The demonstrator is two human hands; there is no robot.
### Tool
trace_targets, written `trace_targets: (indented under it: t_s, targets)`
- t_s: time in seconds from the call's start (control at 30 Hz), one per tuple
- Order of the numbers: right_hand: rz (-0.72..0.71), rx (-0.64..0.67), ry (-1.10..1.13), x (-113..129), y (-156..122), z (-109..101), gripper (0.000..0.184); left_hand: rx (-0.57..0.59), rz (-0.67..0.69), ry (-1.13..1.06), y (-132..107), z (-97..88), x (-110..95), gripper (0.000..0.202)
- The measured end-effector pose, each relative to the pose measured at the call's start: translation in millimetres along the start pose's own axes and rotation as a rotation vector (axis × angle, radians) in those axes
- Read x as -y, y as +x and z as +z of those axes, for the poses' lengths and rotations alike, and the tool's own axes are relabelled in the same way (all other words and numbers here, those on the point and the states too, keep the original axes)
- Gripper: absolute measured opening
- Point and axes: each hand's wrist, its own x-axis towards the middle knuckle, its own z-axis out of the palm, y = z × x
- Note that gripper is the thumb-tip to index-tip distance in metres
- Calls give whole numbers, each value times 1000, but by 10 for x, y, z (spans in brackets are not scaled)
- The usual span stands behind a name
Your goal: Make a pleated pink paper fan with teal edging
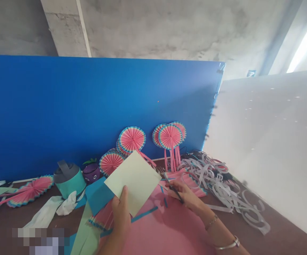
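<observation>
The left hand (121,214) grips a pale yellow-green sheet of paper (133,180) from below, thumb pressed on its face, holding it tilted above the worktop (275,226). The right hand (187,196) is closed around a pair of scissors (171,185), whose dark blades point toward the sheet's right edge; whether they touch it cannot be told. Beneath both hands lies a large pink sheet (169,233), with blue paper (97,194) and thin blue strips beside it. Pink pleated paper fans (132,139) with teal rims lean against a blue partition board (89,106) behind, and another fan (29,190) lies flat at the left. Near it stand a teal roll with a grey handle (68,177) and a small purple pot with a cartoon face (91,173). A heap of curled grey-white paper strips (222,184) sits to the right, by a white board (275,134). No writing is readable; a blurred patch covers the lower left.
</observation>
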Motion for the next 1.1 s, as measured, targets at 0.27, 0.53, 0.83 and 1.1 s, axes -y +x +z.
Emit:
trace_targets:
  t_s: [0.27,0.53,0.83,1.1]
  targets:
    - [13,116,-144,13,-31,-79,37,-6,51,-23,51,-24,59,28]
    - [28,120,-116,-110,48,-64,35,12,7,13,-29,1,-10,26]
    - [17,130,-106,-157,65,-66,33,28,1,8,-15,-8,18,25]
    - [26,107,-97,-163,63,-60,27,11,-11,7,-22,6,10,25]
